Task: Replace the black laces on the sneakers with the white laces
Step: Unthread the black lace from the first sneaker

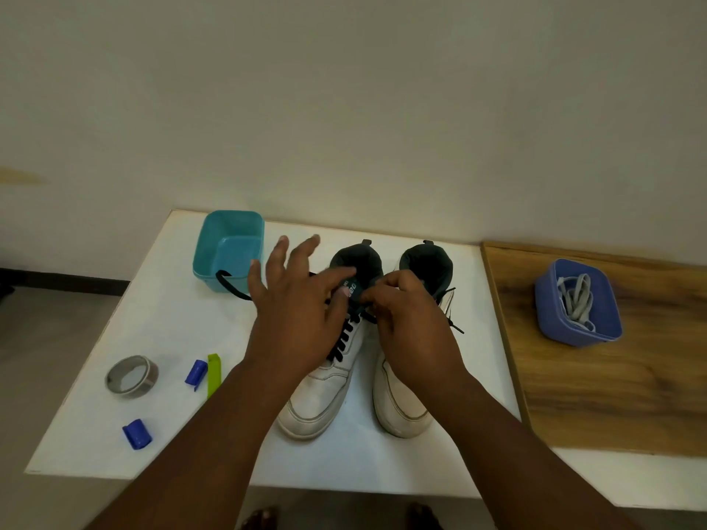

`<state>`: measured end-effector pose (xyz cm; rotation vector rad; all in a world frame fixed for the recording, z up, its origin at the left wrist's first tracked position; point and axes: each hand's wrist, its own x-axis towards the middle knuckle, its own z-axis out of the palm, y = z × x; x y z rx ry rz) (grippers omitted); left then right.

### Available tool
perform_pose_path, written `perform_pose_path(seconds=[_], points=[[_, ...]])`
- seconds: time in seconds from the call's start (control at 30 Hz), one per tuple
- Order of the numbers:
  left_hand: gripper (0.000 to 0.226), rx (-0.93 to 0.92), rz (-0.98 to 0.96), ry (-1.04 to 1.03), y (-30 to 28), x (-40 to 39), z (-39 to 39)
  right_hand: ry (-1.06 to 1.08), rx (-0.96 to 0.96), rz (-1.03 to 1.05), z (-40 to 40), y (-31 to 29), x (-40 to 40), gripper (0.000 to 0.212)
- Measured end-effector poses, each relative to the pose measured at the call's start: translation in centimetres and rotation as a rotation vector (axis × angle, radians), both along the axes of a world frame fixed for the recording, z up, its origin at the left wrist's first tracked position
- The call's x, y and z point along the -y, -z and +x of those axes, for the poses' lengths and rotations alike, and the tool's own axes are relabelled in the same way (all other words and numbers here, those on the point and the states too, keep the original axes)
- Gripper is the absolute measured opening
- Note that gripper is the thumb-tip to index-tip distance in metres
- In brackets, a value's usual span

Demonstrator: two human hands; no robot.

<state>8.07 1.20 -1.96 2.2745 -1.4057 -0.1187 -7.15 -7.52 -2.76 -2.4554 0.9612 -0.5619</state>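
Head view: two white sneakers are seen side by side at the centre of the frame on a white desk (382, 468), toes toward the lower edge. On the left sneaker (319, 392) the black lace (346, 338) is threaded through the lower eyelets; its upper end is loose, and one strand is seen trailing toward the upper left, over the rim of an empty teal tub (229, 248). The left hand (294, 311) is held over this sneaker with the fingers (302, 250) spread and straight, the thumb resting near the tongue. The right hand (413, 323) is curled at the tongue, its fingertips apparently pinching the lace at the top eyelets; the exact contact is hidden. The right sneaker (401, 399) is largely covered by that hand; loose black lace ends (453, 323) are seen beside its collar, and how much lacing remains cannot be told. The white laces (575, 300) lie bundled in a blue tub (551, 296) at the right of the frame, on a wooden board (612, 395), well apart from both hands. A tape roll (132, 376), two blue clips (197, 372) and a green clip (213, 374) lie at lower left. Judgement: the task is at an early stage. Unlacing is under way; no black lace is fully out, and no white lace has been fitted.
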Motion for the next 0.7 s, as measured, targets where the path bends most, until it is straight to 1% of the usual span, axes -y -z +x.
perform_pose_path(seconds=[0.07, 0.13, 0.3, 0.37, 0.5, 0.57, 0.63, 0.7], points=[[0.029, 0.021, 0.080, 0.050, 0.3, 0.0, -0.3, -0.007, 0.011, 0.015, 0.0, 0.0, 0.0, 0.033], [0.026, -0.011, 0.120, 0.043, 0.4, -0.1, -0.3, -0.002, 0.034, 0.030, 0.0, -0.1, -0.1, 0.033], [0.019, -0.065, 0.103, 0.008, -0.2, 0.0, -0.4, 0.013, 0.087, 0.013, 0.2, 0.1, 0.0, 0.032], [0.018, -0.087, 0.044, -0.034, -0.1, 0.2, -0.1, 0.022, 0.085, 0.014, 0.2, 0.2, 0.2, 0.033], [0.020, -0.102, -0.177, -0.193, -0.3, -0.1, 1.0, 0.045, 0.064, 0.015, -0.2, -0.2, 0.5, 0.032], [0.024, -0.080, -0.218, -0.295, -0.4, -0.3, 1.1, 0.043, 0.023, 0.032, -0.2, -0.2, 0.5, 0.035], [0.026, -0.055, -0.151, -0.326, -0.5, -0.3, 0.9, 0.034, -0.011, 0.056, -0.2, -0.2, 0.4, 0.040], [0.028, -0.076, -0.046, -0.263, -0.3, -0.2, 0.4, 0.012, 0.014, 0.061, -0.1, -0.1, 0.3, 0.042]])
